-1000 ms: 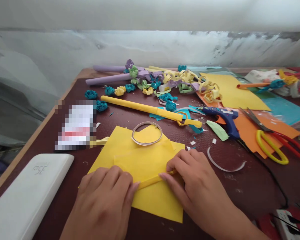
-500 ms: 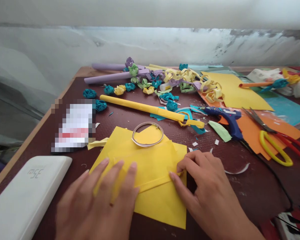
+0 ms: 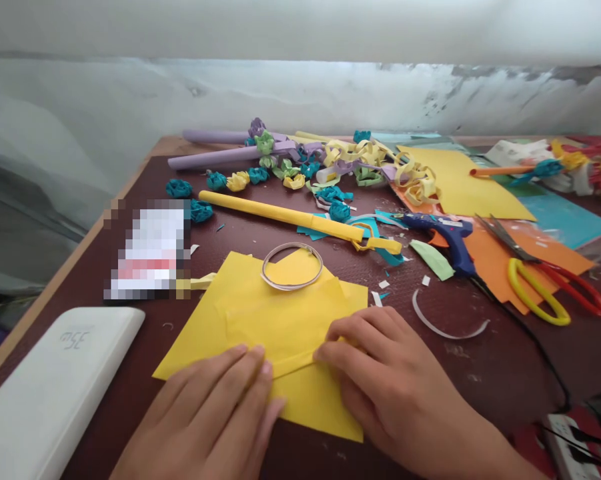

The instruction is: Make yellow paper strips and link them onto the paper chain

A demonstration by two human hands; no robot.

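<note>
Sheets of yellow paper [image 3: 300, 317] lie overlapped in front of me, the upper one with a narrow folded strip along its near edge. At the left end of that strip, my left hand [image 3: 215, 407] lies with its fingers straight and side by side, pressing down. My right hand [image 3: 390, 380] has curled fingers closed on the right end of the folded strip. A thin ring-shaped band [image 3: 293, 288] rests on the far part of the paper. Just beyond it lies a rolled yellow paper tube [image 3: 280, 215].
Scissors [image 3: 537, 313] and a blue glue gun [image 3: 455, 243] lie right, near orange paper [image 3: 505, 280]. A white power bank [image 3: 55, 387] and a blurred-out phone [image 3: 150, 253] are at left. Paper flowers [image 3: 179, 189] and purple tubes [image 3: 215, 158] lie behind. A power strip [image 3: 570, 440] sits front right.
My left hand has slid down and its fingers have drawn together flat on the fold. My right hand has moved left along the strip, its fingers curling over it.
</note>
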